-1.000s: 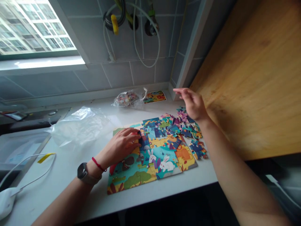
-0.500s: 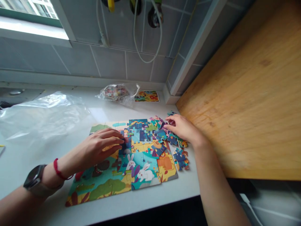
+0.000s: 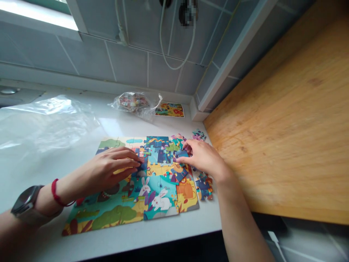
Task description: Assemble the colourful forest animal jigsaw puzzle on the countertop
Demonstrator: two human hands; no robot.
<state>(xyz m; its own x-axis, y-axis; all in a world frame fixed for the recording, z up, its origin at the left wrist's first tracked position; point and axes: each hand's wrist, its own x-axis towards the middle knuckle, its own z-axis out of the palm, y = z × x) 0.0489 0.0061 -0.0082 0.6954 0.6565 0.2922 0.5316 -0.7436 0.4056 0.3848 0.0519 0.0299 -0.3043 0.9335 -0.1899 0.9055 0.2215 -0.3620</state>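
Note:
A colourful jigsaw puzzle (image 3: 117, 214) with animals lies on the white counter, with loose pieces piled on its right part. My left hand (image 3: 111, 163) rests on the puzzle with its fingers stretched out, the tips beside a dark blue patch; what lies beneath the palm is hidden. My right hand (image 3: 201, 156) is at the pile's right side, thumb and fingers pinching a dark blue puzzle piece (image 3: 181, 154). Two white rabbits show on the joined section (image 3: 160, 200) near the front edge. More loose pieces (image 3: 204, 187) lie right of the puzzle.
A clear plastic bag with pieces inside (image 3: 133, 102) lies at the back beside a small picture card (image 3: 170, 109). Another crumpled clear bag (image 3: 51, 120) spreads over the left. A wooden panel (image 3: 286, 145) rises close on the right. A white cable (image 3: 176, 68) hangs by the tiled wall.
My right hand has moved left and slightly nearer, from the loose pieces at the right onto the pile, and now pinches a dark blue piece. My left hand stays on the puzzle. The view has shifted slightly.

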